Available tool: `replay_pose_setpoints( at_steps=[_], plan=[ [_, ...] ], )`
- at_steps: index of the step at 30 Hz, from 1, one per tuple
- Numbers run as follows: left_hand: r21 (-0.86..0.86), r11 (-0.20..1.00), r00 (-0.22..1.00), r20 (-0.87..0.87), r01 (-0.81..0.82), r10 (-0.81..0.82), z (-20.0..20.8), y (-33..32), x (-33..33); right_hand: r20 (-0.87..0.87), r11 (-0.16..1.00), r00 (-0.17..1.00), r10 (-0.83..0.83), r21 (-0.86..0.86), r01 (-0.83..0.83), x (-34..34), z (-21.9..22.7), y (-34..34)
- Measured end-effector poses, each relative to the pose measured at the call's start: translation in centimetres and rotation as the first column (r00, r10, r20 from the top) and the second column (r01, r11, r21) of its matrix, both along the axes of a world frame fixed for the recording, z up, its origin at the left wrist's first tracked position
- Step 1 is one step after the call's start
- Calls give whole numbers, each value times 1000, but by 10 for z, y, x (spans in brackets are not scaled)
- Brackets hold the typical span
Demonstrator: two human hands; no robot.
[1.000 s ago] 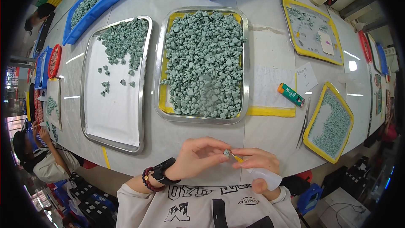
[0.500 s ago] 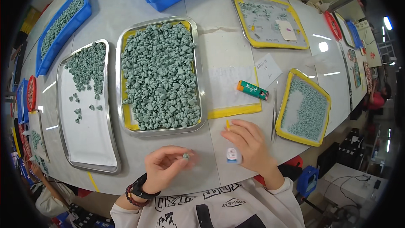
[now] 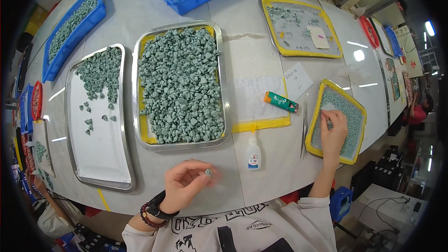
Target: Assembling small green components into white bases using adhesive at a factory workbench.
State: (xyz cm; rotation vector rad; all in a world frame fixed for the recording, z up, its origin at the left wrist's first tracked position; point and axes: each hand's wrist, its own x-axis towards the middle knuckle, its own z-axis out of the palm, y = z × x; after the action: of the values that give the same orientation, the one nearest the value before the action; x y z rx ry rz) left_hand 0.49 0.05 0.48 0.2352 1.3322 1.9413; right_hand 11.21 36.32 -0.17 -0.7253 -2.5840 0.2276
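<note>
My left hand (image 3: 185, 179) is closed in a pinch, with a small grey-green stone piece (image 3: 208, 172) between thumb and fingertips above the table. Over at the right, my right hand (image 3: 334, 133) reaches into a small yellow-edged tray (image 3: 311, 148). Its fingertips are pressed together at the tiny green stones (image 3: 351, 135); whatever they pinch is hidden. Between my hands a white glue bottle (image 3: 253, 155) with a yellow tip is on the table. Left of the small tray lie metal tweezers (image 3: 304, 128).
A metal tray (image 3: 228, 88) heaped with green stones lies ahead, beside another metal tray (image 3: 100, 168) partly covered with them. Farther off are blue bins (image 3: 100, 14), a yellow-edged tray (image 3: 303, 53), a green-and-orange tube (image 3: 281, 102) and a paper note (image 3: 298, 80).
My right hand has let go of the glue bottle, now on the table, and moved right into the small tray. My left hand still pinches the stone piece, barely moved.
</note>
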Motion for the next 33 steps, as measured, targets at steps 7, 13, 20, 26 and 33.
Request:
replay_pose_setpoints(
  at_steps=[7, 13, 20, 26, 33],
  plan=[
    [19, 999, 997, 65, 45, -46, -4, 2, 1, -220, 999, 975, 38, -2, -40, 2, 24, -48],
    [77, 984, 965, 194, 161, -173, -2, 2, 2, -301, 654, 673, 676, -176, -736, -19, 40, -163],
    [80, 986, 974, 165, 145, -157, -5, 0, 4, -244, 634, 644, 725, -129, -762, -29, 32, -179],
    [71, 990, 973, 184, 125, -136, -3, 0, 4, -189, 642, 651, 735, -114, -758, -26, 32, -183],
    [112, 986, 958, 246, 125, -150, -3, -1, 2, -132, 680, 677, 724, -30, -733, -21, 32, -187]
  ],
)
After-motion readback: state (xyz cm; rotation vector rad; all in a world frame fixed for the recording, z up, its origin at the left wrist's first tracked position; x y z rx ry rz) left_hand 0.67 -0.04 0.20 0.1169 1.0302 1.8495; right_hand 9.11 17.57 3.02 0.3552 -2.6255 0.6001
